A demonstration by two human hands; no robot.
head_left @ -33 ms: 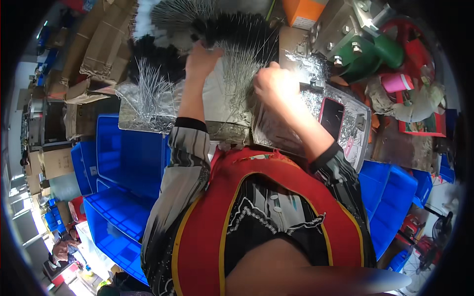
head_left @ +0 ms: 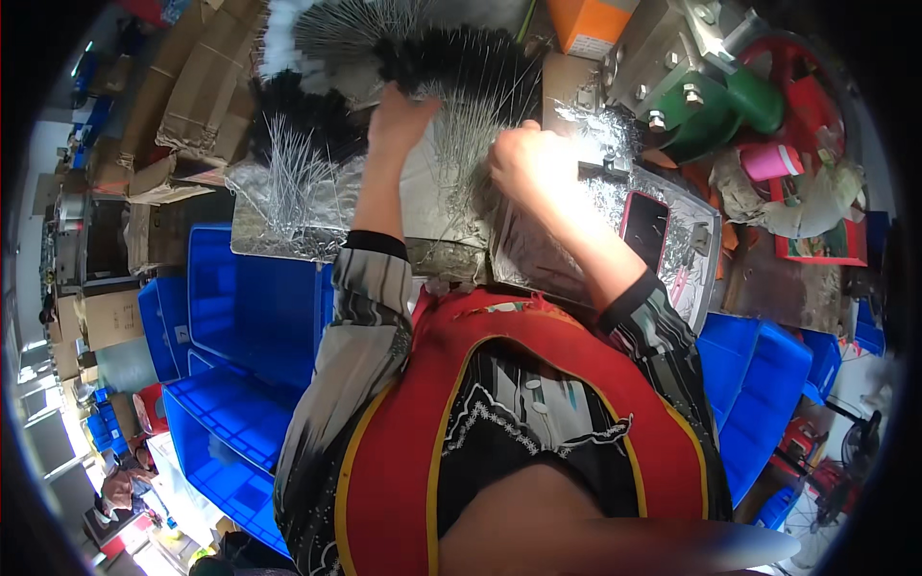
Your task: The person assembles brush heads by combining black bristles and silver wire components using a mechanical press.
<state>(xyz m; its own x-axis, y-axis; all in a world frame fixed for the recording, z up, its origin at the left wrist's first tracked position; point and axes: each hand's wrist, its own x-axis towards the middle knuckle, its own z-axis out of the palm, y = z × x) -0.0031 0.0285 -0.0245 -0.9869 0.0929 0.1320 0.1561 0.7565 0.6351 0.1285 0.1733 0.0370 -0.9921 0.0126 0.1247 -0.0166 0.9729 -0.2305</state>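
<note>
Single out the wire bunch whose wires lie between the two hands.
The rightmost wire bunch, between left hand and right hand. The leftmost bunch lies outside the left hand; the back bunch lies farther away.

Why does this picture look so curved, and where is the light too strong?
Head view: the fisheye lens bends straight edges toward the rim; glare whitens part of the right hand and the silvery scraps beside it; the black bristle clumps show little detail.

One close, wide fisheye view from the wearer's head, steeply down over red apron (head_left: 394, 461) and hands (head_left: 401, 123).
</note>
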